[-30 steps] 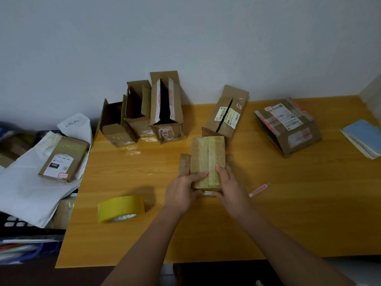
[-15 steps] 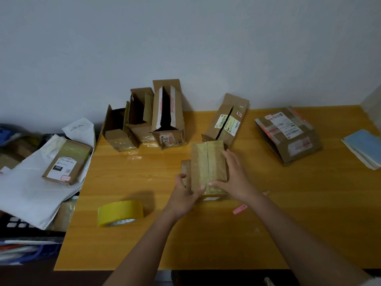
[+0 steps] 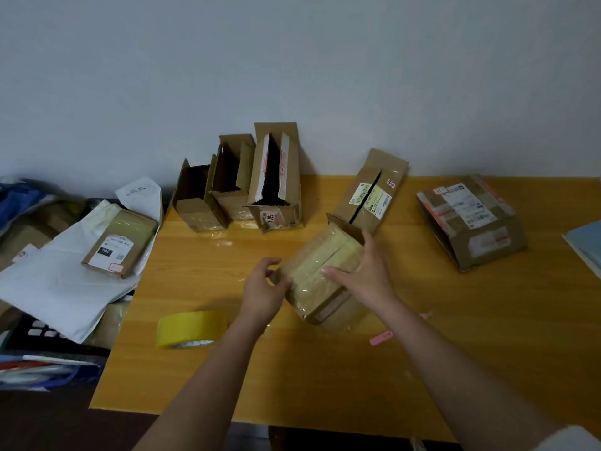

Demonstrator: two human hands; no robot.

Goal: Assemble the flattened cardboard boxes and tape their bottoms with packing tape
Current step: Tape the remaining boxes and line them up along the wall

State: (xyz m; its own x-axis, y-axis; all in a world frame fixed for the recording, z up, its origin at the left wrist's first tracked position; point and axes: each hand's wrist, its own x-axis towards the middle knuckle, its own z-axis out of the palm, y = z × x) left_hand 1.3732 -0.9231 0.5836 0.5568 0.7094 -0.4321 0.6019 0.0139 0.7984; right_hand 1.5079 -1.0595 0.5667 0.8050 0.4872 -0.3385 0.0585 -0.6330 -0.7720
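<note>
A small cardboard box with a yellow-taped face sits tilted at the middle of the wooden table. My right hand grips its right side, thumb across the taped top. At the box's left corner my left hand holds on with curled fingers. A roll of yellow packing tape lies on the table to the left of my left forearm. A pink cutter lies just right of the box, partly behind my right forearm.
Three open boxes stand at the back by the wall. A labelled box lies behind the held one, another at the right. White mailers and a flat parcel are piled off the left edge. A blue book lies far right.
The box has been turned from straight to angled, its far end swinging right. My right hand moved up along its right side; my left hand shifted to its left corner.
</note>
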